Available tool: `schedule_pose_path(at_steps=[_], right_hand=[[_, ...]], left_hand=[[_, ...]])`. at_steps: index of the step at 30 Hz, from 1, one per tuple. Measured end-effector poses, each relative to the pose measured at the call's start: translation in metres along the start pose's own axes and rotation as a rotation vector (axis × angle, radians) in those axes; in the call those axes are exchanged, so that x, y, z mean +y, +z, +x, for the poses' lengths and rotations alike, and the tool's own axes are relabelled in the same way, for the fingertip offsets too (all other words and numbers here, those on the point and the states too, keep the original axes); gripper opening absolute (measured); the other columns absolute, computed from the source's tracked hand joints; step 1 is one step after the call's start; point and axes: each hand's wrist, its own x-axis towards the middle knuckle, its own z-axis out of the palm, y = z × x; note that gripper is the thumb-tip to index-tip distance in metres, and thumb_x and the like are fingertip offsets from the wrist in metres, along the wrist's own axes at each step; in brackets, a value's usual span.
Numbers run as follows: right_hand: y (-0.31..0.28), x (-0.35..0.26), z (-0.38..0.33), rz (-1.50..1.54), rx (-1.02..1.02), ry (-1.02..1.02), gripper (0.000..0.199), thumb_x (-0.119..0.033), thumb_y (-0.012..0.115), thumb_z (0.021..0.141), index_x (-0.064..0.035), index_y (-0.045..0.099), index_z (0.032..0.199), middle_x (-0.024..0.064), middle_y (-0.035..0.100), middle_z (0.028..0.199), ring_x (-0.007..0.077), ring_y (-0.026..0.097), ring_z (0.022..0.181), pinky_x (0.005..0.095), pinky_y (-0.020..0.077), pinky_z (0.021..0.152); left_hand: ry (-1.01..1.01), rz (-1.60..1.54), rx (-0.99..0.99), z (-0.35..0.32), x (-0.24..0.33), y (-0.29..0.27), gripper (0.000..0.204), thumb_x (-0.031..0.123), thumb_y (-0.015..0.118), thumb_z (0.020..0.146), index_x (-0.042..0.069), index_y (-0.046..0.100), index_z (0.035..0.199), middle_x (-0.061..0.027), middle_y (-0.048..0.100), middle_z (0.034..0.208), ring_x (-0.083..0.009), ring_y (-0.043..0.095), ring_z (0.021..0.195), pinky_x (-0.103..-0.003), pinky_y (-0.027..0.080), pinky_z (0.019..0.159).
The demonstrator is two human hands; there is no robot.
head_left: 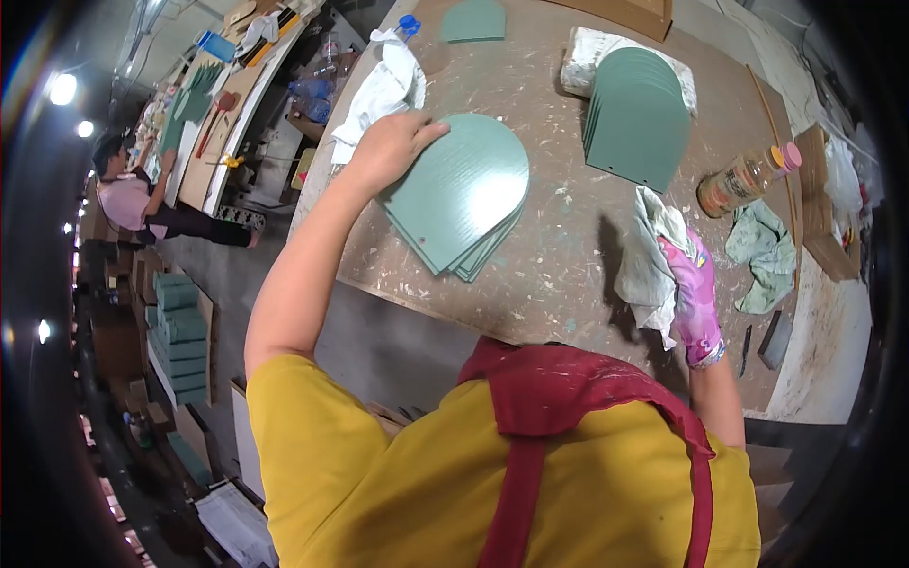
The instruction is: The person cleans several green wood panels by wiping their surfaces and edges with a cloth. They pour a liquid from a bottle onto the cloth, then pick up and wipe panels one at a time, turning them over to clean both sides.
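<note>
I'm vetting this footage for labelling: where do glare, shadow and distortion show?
Head view: bright glare whitens part of the top arched green panel near centre; head view: a dark shadow lies on the worktable left of the rag in the gloved right hand; head view: near the left rim, the fisheye tips the co-worker sideways.

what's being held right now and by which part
Pink-gloved right hand holds a crumpled whitish cloth by its right side. Bare left hand touches a glossy green arched panel at its upper-left edge; grip unclear.
</note>
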Motion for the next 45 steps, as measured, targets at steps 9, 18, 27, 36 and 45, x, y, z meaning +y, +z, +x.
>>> schedule_pose_path(at_steps=[9, 18, 27, 36, 45], right_hand=[[-0.026, -0.008, 0.014, 0.065, 0.207, -0.118, 0.035, -0.012, 0.058, 0.087, -0.0005, 0.053, 0.119, 0.0059, 0.062, 0.104, 0.0139, 0.06, 0.09, 0.0264, 0.0488, 0.078], [-0.045, 0.021, 0.017, 0.236, 0.151, -0.059, 0.031, -0.011, 0.057, 0.087, -0.0012, 0.055, 0.117, 0.0058, 0.062, 0.105, 0.0151, 0.061, 0.089, 0.0276, 0.0504, 0.079], [-0.061, 0.017, -0.005, 0.41, 0.21, 0.045, 0.034, -0.006, 0.056, 0.087, 0.002, 0.052, 0.12, 0.0107, 0.061, 0.112, 0.0189, 0.062, 0.099, 0.0287, 0.0507, 0.086], [-0.041, -0.024, 0.007, -0.47, 0.42, -0.39, 0.029, -0.009, 0.059, 0.086, -0.0012, 0.056, 0.113, 0.0093, 0.063, 0.098, 0.0167, 0.062, 0.08, 0.0279, 0.0508, 0.066], [0.041, -0.007, 0.029, -1.194, 0.083, -0.867, 0.044, -0.019, 0.062, 0.075, -0.009, 0.056, 0.118, 0.0122, 0.058, 0.106, 0.0317, 0.059, 0.089, 0.037, 0.0484, 0.076]], left_hand=[[0.359, -0.856, 0.155, -0.055, 0.126, 0.102, 0.06, 0.024, 0.06, 0.086, 0.004, 0.034, 0.137, -0.016, 0.051, 0.126, -0.0267, 0.048, 0.117, -0.038, 0.041, 0.094], [-0.05, -0.55, 0.622, 0.117, 0.168, 0.212, 0.09, 0.04, 0.076, 0.068, 0.0, 0.032, 0.136, -0.0261, 0.043, 0.126, -0.0407, 0.043, 0.116, -0.046, 0.035, 0.098], [0.04, -0.636, 0.671, 0.125, 0.127, 0.218, 0.053, 0.027, 0.069, 0.077, 0.005, 0.051, 0.122, -0.019, 0.055, 0.113, -0.0358, 0.053, 0.104, -0.04, 0.042, 0.088], [-0.016, -1.321, 0.215, 0.002, 0.135, 0.225, 0.045, 0.01, 0.056, 0.087, -0.003, 0.041, 0.127, -0.0156, 0.056, 0.117, -0.0219, 0.053, 0.107, -0.032, 0.04, 0.092], [0.17, -1.235, 0.139, -0.05, 0.146, 0.236, 0.029, 0.007, 0.055, 0.086, -0.003, 0.047, 0.113, -0.0115, 0.057, 0.101, -0.0159, 0.053, 0.093, -0.03, 0.043, 0.082]])
